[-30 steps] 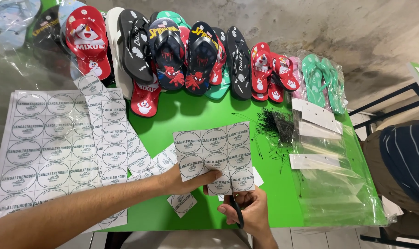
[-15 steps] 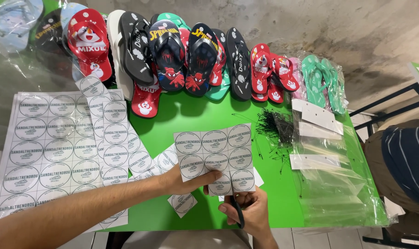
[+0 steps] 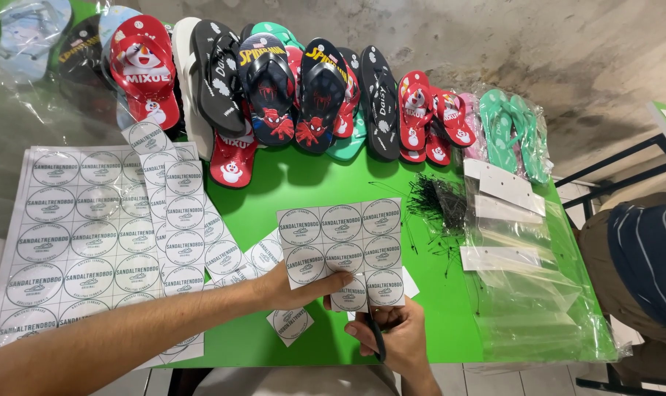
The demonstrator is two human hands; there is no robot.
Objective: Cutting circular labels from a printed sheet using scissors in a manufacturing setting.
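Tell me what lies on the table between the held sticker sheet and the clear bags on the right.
In the head view, a heap of thin black tag pins lies between the sticker sheet and the clear bags; otherwise bare green table.

The left hand (image 3: 293,284) pinches the lower edge of a small sheet of round labels (image 3: 340,238), holding it up over the green table (image 3: 289,183). Just right of and below it, the right hand (image 3: 392,341) grips black scissors (image 3: 375,339), blades pointing up at the sheet's bottom edge. Below the left hand lies a single cut label (image 3: 290,325). Left of the left forearm are larger label sheets (image 3: 76,235) and cut strips (image 3: 175,202). Beyond both hands stands a row of flip-flops (image 3: 289,95). Right of the right hand lie black tag pins (image 3: 439,202) and clear plastic bags (image 3: 527,286).
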